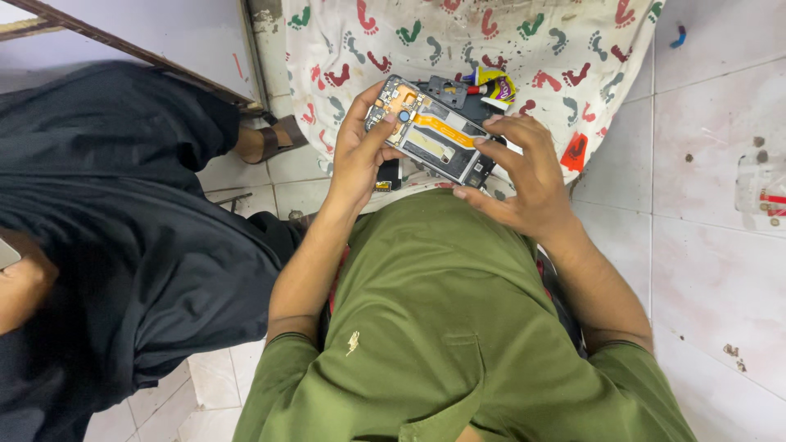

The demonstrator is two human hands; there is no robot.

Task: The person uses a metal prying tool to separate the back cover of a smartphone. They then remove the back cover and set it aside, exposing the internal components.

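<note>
The person is wearing a green shirt [442,327] and is sitting low over a white tiled floor [712,245]. Both hands are holding an opened phone [431,131] with its back cover off, just above the lap. The left hand [358,155] is gripping the left end of the phone, and its thumb is pressing on top near a small blue round part [404,117]. The right hand [528,176] is curling around the right end of the phone, with its fingers bent over the edge. An orange flat strip [442,128] is running across the inside of the phone. Under the phone, a white cloth with red, green and grey footprints [458,41] is lying spread on the floor. On that cloth, just behind the phone, a dark phone part [446,88] is lying beside a small yellow and purple tube [494,84]. A little red piece [575,151] is sitting on the cloth's edge near the right hand. To the left, another person in dark clothes [123,221] is sitting close by, with a foot in a brown sandal [274,137] resting on the floor. A small blue bit [677,35] is lying on the tiles far off at the right.
</note>
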